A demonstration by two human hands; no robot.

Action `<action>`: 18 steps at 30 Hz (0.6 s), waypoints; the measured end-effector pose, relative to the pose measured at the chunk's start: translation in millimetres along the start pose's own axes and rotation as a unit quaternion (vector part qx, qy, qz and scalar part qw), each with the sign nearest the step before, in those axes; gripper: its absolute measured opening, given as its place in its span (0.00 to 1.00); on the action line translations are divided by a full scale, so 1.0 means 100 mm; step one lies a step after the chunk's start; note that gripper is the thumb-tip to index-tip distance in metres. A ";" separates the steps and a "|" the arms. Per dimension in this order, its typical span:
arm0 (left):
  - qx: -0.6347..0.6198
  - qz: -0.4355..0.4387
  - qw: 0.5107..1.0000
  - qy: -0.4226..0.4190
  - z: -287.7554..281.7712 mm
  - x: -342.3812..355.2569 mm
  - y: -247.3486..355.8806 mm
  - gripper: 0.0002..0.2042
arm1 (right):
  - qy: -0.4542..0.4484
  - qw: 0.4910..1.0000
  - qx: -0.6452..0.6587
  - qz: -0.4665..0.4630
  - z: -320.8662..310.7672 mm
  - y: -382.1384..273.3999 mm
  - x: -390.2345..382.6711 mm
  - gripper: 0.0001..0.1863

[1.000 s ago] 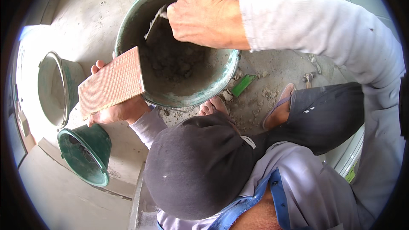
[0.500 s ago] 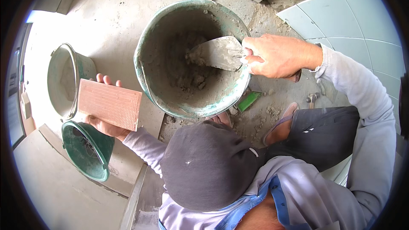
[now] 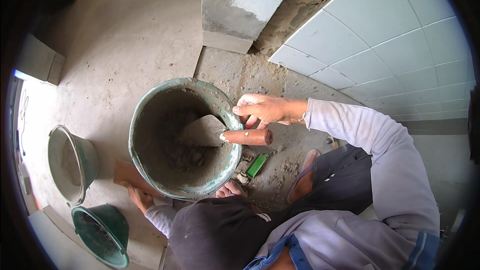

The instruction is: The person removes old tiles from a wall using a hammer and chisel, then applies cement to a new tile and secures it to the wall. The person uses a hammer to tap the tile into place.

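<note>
A large green bucket (image 3: 136,120), crusted with mortar, stands before my knees with damp grey mortar low inside. A trowel (image 3: 247,137) rests across its right rim, blade in the bucket and wooden handle outside, with no hand on it. Just beyond that handle, my right hand (image 3: 267,109) is at the rim, fingers bent over the edge; the fingertips are partly hidden. To the left of the bucket, my left hand (image 3: 139,197) holds a reddish-brown tile (image 3: 131,174) by its near edge. The bucket hides part of the tile.
A pale green bucket (image 3: 90,162) and a smaller dark green bucket (image 3: 120,235) stand at left. Pale wall tiles (image 3: 357,35) rise at right, beside a plastered block (image 3: 235,15). A green piece (image 3: 257,165) lies among mortar crumbs near my feet.
My right hand has let go of the trowel and moved to the rim beyond the handle. My left hand has lowered the tile beside the large bucket. The view has shifted.
</note>
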State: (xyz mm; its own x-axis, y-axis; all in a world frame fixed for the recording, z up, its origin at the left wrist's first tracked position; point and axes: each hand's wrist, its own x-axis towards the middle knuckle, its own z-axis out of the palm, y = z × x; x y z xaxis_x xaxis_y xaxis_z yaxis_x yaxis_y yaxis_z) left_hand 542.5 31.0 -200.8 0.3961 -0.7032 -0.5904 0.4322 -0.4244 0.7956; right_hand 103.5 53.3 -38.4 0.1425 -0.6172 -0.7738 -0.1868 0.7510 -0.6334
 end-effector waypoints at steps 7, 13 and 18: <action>0.303 0.068 0.949 0.049 -0.36 0.34 -0.07 0.24 | -0.080 0.996 0.043 0.010 0.01 0.07 -0.12 0.40; 0.355 0.154 0.918 0.090 -0.41 0.32 -0.14 0.24 | -0.111 0.990 0.086 0.006 -0.06 0.16 0.05 0.25; 0.292 0.075 0.952 0.047 -0.02 -0.15 0.01 0.23 | -0.134 0.984 0.114 -0.004 -0.19 0.26 0.11 0.22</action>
State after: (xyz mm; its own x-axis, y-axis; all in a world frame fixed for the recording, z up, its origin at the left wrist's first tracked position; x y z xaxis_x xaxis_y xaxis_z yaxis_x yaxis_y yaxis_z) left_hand 538.6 42.7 -191.2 0.5005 -0.7386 -0.4516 -0.1476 -0.5868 0.7962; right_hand 82.2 61.4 -62.9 0.3992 -0.5622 -0.7243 0.0343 0.7986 -0.6009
